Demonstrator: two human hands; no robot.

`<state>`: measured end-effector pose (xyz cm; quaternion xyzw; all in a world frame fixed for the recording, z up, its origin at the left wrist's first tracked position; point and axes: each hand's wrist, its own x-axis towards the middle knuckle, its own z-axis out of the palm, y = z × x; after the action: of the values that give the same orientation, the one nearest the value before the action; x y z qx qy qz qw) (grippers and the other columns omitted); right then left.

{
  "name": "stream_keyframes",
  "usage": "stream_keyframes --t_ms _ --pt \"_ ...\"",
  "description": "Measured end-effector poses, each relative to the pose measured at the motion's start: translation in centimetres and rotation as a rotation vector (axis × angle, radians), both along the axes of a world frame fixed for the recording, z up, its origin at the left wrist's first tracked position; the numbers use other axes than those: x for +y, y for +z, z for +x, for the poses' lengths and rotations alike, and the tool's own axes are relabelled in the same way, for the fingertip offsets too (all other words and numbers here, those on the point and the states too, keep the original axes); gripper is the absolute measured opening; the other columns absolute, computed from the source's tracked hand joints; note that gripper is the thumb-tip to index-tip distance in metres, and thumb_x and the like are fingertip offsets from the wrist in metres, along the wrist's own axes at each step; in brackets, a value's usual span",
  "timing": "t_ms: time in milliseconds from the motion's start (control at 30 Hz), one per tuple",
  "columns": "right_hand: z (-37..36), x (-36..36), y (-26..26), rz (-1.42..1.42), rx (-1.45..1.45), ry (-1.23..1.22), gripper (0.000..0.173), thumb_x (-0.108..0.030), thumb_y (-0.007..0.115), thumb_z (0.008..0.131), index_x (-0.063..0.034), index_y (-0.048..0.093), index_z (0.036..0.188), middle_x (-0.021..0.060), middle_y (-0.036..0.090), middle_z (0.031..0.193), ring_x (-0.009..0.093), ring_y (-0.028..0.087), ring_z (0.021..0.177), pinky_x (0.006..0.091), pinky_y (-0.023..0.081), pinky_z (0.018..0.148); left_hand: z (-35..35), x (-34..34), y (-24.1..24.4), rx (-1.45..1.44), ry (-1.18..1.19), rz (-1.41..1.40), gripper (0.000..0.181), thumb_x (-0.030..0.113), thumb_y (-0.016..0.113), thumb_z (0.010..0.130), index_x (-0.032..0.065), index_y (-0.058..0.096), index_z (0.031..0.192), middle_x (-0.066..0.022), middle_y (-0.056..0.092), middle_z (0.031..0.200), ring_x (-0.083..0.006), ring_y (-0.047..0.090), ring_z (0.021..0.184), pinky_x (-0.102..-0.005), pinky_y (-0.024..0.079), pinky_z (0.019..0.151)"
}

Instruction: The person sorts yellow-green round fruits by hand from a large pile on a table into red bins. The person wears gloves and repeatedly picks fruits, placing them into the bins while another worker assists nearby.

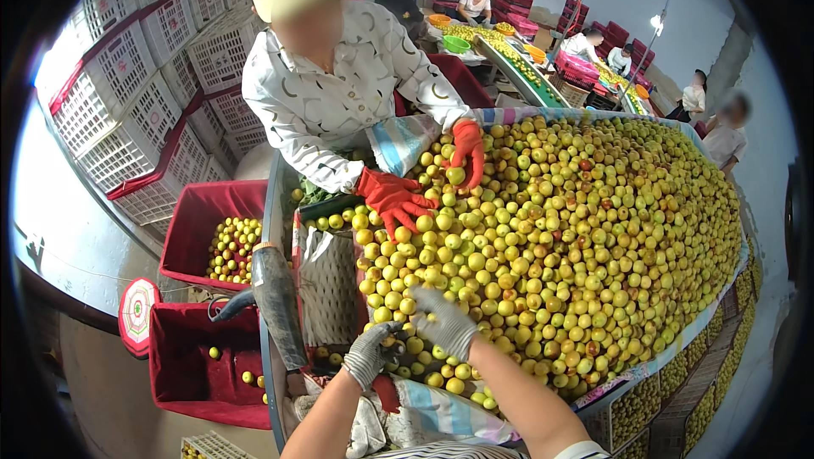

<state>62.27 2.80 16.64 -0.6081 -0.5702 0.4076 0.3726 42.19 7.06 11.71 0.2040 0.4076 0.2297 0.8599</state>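
A large heap of yellow-green jujube-like fruits [540, 236], some with brown patches, lies on a sorting bed in front of me. My right hand [445, 322], in a grey striped glove, hovers at the near left edge of the heap, slightly blurred, its fingers spread. To its left, my left hand [374, 352] wears a similar glove. Its fingers curl close to a few fruits, and whether one is gripped is hidden. A netted white pad [327, 287] covers the chute just beyond my left hand.
Across the bed, a co-worker's red-gloved hands [397, 201] touch the fruits. Two red-lined crates [213, 189] [203, 408] holding some fruits stand at left. A grey pipe-like arm [276, 300] borders the bed. Stacked white crates [127, 109] rise behind; a fabric-covered edge [445, 405] lies near me.
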Motion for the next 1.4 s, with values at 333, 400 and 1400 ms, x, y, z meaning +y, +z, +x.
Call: stream_keyframes --t_ms 333,400,1400 --pt "3.1 2.8 -2.5 -0.269 -1.014 -0.174 0.073 -0.047 0.052 0.093 -0.0110 0.027 0.152 0.0132 0.018 0.160 0.035 0.012 0.148 0.0491 0.007 0.121 0.2 0.1 -2.3 0.198 0.045 0.226 0.027 0.026 0.059 0.095 0.0068 0.067 0.112 -0.0049 0.068 0.093 -0.0147 0.062 0.071 -0.0273 0.052 0.055" --pt "2.1 3.0 -2.8 -0.233 -0.993 -0.132 0.068 -0.043 0.050 0.095 -0.0118 0.029 0.151 0.0101 0.023 0.159 0.033 0.014 0.148 0.0497 0.009 0.121 0.3 0.1 -2.4 0.172 0.064 0.216 0.027 0.026 0.060 0.094 0.0070 0.066 0.112 -0.0052 0.068 0.093 -0.0151 0.061 0.069 -0.0276 0.052 0.055" --pt "6.3 -1.4 -1.7 -0.344 1.248 -0.315 0.043 -0.046 0.048 0.099 -0.0051 0.060 0.108 0.0089 0.061 0.069 0.013 0.048 0.045 0.0237 0.038 0.039 0.3 0.0 -1.1 0.102 0.113 0.172 0.034 0.028 0.060 0.096 0.0068 0.057 0.122 -0.0091 0.066 0.091 -0.0191 0.065 0.067 -0.0334 0.058 0.058"
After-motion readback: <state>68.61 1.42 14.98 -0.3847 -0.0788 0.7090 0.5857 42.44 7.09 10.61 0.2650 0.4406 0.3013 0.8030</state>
